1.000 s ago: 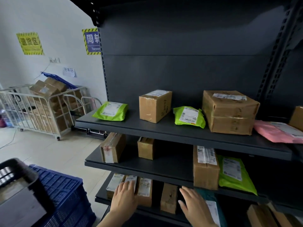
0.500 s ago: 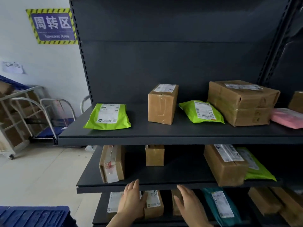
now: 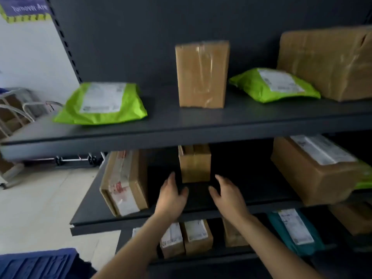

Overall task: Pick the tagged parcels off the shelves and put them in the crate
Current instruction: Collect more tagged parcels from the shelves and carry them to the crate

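Both hands, left hand (image 3: 171,195) and right hand (image 3: 228,195), reach empty with fingers spread wide toward the small upright box (image 3: 194,165) standing just beyond them on the middle shelf (image 3: 181,215), centred between, equally near each.

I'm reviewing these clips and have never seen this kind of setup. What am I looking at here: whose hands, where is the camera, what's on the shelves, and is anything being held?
There is no machine. One camera, worn on a person's head, looks forward and down at their two bare hands. The left hand and right hand reach onto the middle shelf, open, either side of a small box but not touching it. Nothing is held. The top shelf carries two green bags and brown boxes; more boxes and a teal bag sit lower. The blue crate is at the bottom left.
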A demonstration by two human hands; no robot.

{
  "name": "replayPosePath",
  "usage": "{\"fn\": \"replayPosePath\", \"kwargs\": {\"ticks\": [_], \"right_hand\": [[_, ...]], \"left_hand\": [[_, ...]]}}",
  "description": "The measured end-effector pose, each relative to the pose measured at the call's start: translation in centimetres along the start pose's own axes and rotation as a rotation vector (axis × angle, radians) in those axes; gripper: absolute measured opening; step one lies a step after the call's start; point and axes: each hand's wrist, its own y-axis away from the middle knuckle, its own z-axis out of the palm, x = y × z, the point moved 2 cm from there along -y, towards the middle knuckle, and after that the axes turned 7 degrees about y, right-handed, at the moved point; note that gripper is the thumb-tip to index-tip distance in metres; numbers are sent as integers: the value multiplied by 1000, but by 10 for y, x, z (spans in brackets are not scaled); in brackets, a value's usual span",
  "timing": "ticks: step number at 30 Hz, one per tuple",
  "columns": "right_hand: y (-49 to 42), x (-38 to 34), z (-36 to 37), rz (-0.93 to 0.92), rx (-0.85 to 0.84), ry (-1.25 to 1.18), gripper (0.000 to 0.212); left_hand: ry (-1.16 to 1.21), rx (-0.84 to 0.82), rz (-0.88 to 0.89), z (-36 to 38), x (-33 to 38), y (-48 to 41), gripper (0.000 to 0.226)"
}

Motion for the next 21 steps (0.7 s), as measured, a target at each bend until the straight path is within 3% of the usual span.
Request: {"fn": "replayPosePath", "kwargs": {"ticks": [6,10,21], "right_hand": [[-25,4,17,3,34,-53,55],[-32,-1,26,27,-11,-206,56],[48,-6,1,113,35,-290,46]], "left_hand": [[145,31,82,23,-3,-17,54],[216,42,79,30,-7,-22,58],[256,-3,33,14,-9,46,36]]}}
